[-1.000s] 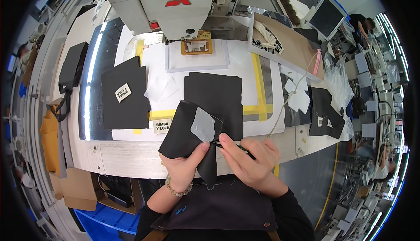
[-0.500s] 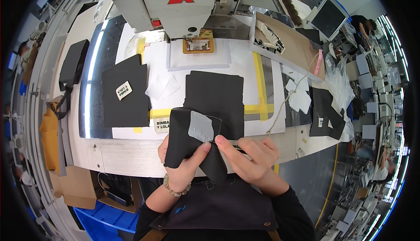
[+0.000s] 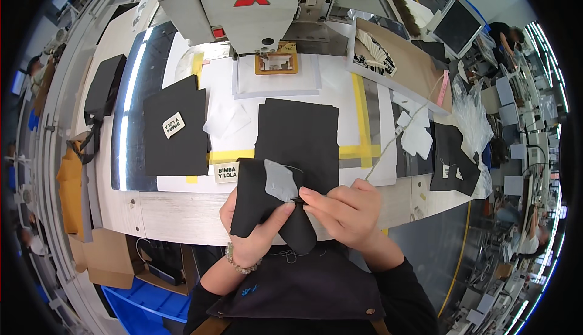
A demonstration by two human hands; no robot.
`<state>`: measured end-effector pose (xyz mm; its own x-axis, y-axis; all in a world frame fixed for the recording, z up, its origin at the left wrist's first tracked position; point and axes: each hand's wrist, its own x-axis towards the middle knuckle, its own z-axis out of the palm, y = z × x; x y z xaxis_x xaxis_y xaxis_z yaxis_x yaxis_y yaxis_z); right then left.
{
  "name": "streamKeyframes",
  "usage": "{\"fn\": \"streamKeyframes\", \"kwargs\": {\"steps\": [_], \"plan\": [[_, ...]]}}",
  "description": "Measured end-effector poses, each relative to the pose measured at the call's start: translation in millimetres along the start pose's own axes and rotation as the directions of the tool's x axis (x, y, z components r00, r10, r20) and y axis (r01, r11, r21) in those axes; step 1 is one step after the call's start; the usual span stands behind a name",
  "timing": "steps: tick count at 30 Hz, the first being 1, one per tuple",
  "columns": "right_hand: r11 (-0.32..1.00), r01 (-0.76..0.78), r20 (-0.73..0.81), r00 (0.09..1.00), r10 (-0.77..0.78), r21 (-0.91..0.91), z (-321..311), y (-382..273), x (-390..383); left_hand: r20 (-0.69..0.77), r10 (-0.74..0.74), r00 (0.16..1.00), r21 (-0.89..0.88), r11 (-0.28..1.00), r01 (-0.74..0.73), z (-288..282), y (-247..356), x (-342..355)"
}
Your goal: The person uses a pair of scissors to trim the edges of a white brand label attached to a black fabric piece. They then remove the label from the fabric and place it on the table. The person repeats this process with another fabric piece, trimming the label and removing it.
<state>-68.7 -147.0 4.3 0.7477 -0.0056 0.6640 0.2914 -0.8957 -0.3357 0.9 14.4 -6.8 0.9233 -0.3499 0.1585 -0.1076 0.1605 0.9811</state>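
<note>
My left hand is closed on a folded piece of black fabric, its thumb pressing just below a pale grey backing patch. A loose thread shows along the patch's upper edge. Beside the patch, my right hand pinches a small dark tool whose tip meets the fabric's edge; most of the tool is hidden in the fingers, so its kind is unclear. A thin cord runs from the right hand toward the back right. Behind the hands, another black fabric piece lies flat on the table.
A sewing machine head stands over an orange-brown clamp frame at the back. Black fabric with a cream label lies left; another cream label sits near the hands. An open cardboard box and clear plastic are at right.
My right fingers have closed in, bringing the dark tool's tip to the fabric beside the patch. The held fabric has shifted slightly down, uncovering more of the cream label.
</note>
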Motion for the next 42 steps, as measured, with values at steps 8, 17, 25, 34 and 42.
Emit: {"fn": "streamKeyframes", "kwargs": {"steps": [8,17,25,34,42], "plan": [[0.998,-0.027,0.059,0.998,0.03,-0.048,-13,-4,2,-0.071,-0.071,0.995,-0.09,0.994,0.064,3,-3,-1],[0.992,-0.042,0.038,0.998,0.047,-0.122,-15,-11,5,-0.064,-0.029,0.998,-0.048,0.999,0.026,2,-1,0],[0.98,-0.01,0.06,0.998,0.022,-0.198,-16,-15,6,-0.038,0.034,0.999,0.041,0.999,-0.032,0,-2,0],[0.951,0.126,0.105,0.989,-0.099,-0.283,-21,-11,6,0.038,0.005,0.999,-0.042,0.999,-0.003,-3,3,3],[0.941,0.179,0.081,0.983,-0.162,-0.287,-17,-1,0,0.045,-0.011,0.999,-0.035,0.999,0.012,-3,3,1]]}}
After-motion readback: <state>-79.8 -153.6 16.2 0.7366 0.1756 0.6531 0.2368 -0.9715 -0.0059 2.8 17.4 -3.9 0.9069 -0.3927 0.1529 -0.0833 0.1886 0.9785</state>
